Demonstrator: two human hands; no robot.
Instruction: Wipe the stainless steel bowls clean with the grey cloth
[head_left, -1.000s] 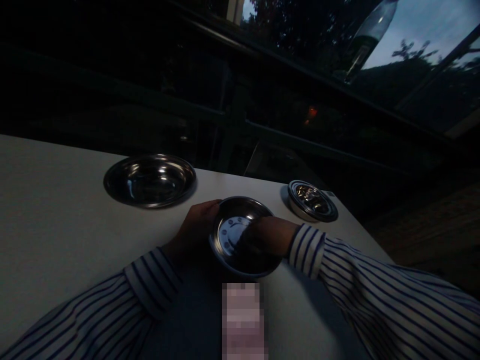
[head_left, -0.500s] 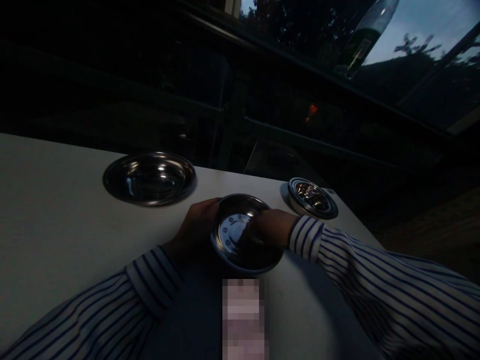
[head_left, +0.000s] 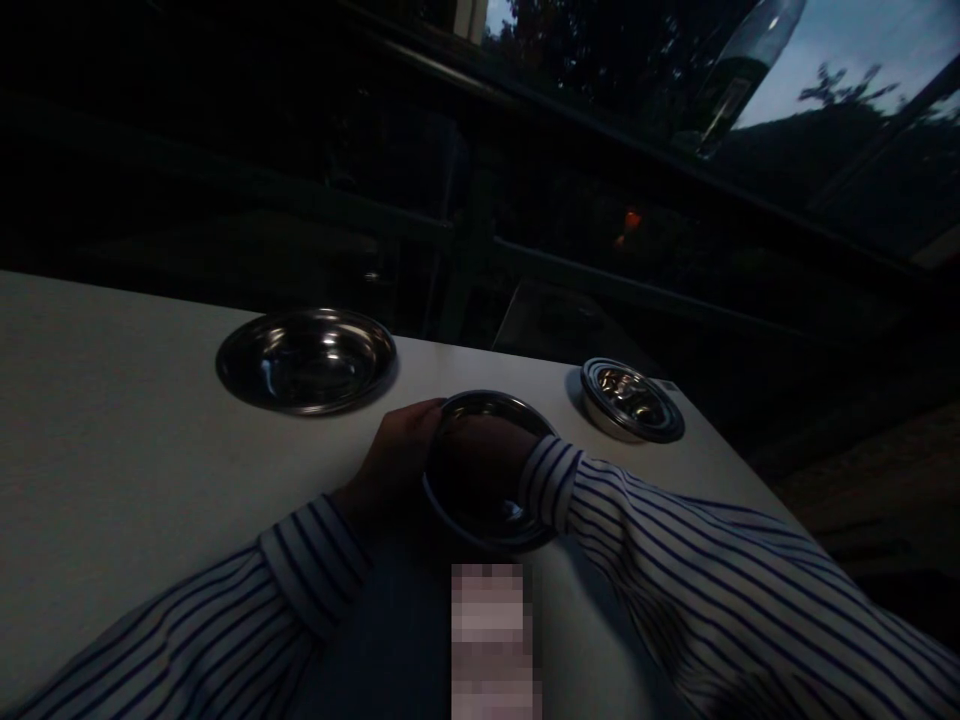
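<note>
The bowl, a metal one, is between the two hands, close in front of the person over the near part of the desk. Its opening tips toward the person, and its underside is hidden, so whether it touches the desktop cannot be told. The left hand holds it from outside: it is curled against the left side, with the thumb up by the rim, while its fingers are lost in shadow behind the wall. The right hand reaches over the right edge and down into the bowl, so that the bowl lies around and beneath it. It is too dark in there to tell whether that hand is spread or closed, or whether it has anything in it.

Beyond the left hand, near the far edge of the desk, sits a wide metal dish, apart from the bowl. A smaller metal bowl sits near the desk's far right corner, past the right hand and touching neither hand. Striped sleeves cover both forearms.
</note>
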